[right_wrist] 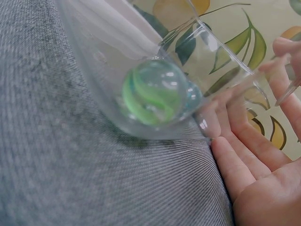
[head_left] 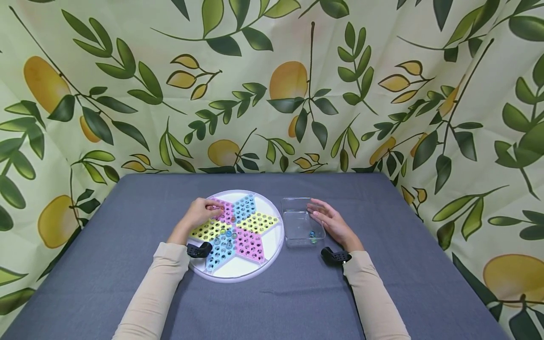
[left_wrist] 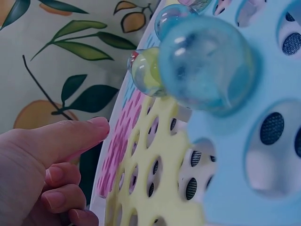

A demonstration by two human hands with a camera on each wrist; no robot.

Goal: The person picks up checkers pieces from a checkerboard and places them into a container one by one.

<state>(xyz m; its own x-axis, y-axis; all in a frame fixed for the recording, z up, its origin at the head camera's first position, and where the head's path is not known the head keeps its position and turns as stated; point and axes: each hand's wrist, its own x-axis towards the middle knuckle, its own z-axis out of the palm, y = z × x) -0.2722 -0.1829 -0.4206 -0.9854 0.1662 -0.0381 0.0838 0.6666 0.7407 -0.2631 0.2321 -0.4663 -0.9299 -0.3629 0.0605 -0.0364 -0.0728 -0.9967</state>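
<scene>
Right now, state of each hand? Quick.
Left hand: fingers curled over the pink section of the checkers board; whether it holds a marble cannot be told.
Right hand: open, fingers straight against the clear box, gripping nothing.

round star board (head_left: 272,245) holds marbles (head_left: 225,238); clear box (head_left: 293,210) holds perhaps two.
</scene>
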